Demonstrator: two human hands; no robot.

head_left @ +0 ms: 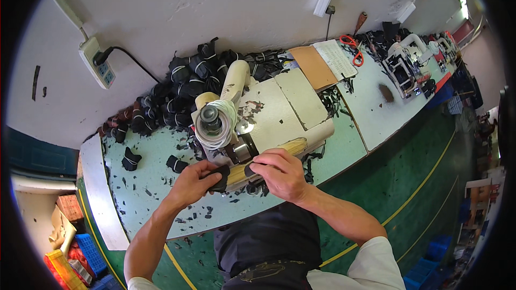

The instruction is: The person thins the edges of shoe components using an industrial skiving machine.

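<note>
Pinched between thumb and fingers, a flat black piece (219, 179), perhaps leather or fabric, is in my left hand (189, 183). My right hand (281, 174) grips a smaller dark piece (249, 170) by its edge. Both hands are at the front of a cream bench machine (277, 102), on either side of its shiny metal cylinder (243, 149). A worn yellowish strip (235, 175) runs along the machine's front, between and under the hands. White cord (228, 121) is coiled around the machine's round knob (210, 118).
Tied bundles of black pieces (185, 78) are heaped against the wall. Dark scraps litter the pale green table (156, 182). To the right are a brown card (313, 67), red-handled scissors (358, 58) and another machine (404, 67). A power strip (98, 62) hangs on the wall.
</note>
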